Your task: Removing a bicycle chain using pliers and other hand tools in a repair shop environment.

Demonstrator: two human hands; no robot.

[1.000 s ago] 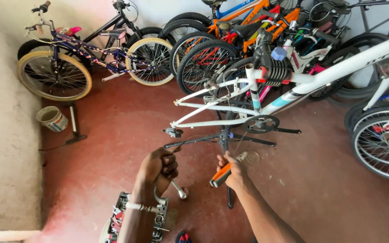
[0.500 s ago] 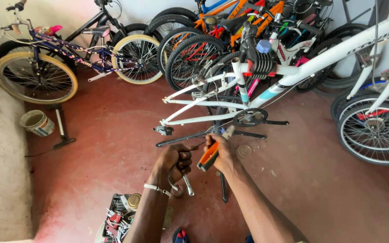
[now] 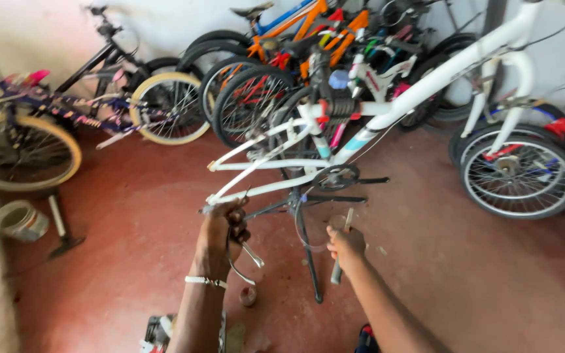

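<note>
Your left hand [image 3: 222, 230] now closes its fingers on the rear dropout end of the white bike frame [image 3: 387, 117], a chrome brake lever [image 3: 251, 253] hanging just below. Your right hand [image 3: 345, 243] has dropped away from the frame, gripping a slim tool [image 3: 341, 252] upright beside the repair stand [image 3: 305, 242]; the orange handle no longer shows.

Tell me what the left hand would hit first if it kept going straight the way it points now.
Probably the rear end of the white bike frame: the left hand already sits at its tip, though depth is unclear.
</note>
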